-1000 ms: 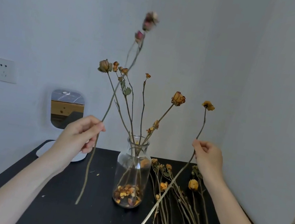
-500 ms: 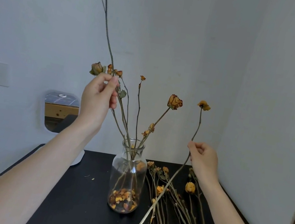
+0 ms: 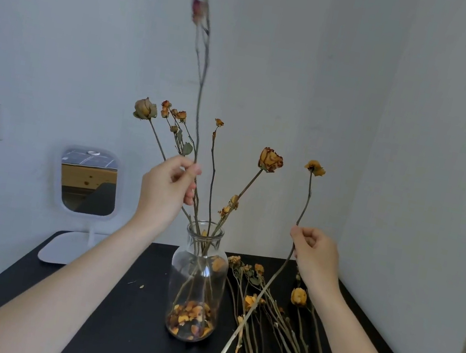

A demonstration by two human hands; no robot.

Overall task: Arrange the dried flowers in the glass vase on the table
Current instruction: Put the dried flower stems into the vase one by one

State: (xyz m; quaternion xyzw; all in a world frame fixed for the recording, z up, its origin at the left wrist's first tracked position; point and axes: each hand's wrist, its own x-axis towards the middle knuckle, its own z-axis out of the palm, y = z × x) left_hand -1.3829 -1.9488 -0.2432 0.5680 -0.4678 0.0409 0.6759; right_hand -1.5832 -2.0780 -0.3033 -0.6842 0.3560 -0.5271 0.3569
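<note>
Here, left hand (image 3: pixel 166 186) raised, pinching pink-budded stem (image 3: pixel 201 83)

Clear glass vase (image 3: pixel 199 267) on a matte black table (image 3: pixel 118 327), with a heap of orange, yellow and dark red petals (image 3: pixel 190 319) in its bottom. The stems in it are olive-brown, topped with faded tan and orange-yellow buds (image 3: pixel 270 159). Pink, dusty-rose blooms on the tall stem (image 3: pixel 202 77). A yellow head on the other held stem (image 3: pixel 314 168). Loose flowers (image 3: pixel 297 296) toward the table's right edge are golden-orange on pale green-brown stalks. White-framed mirror (image 3: pixel 89 180) near the back left corner; pale blue-grey wall (image 3: pixel 66 22).
</note>
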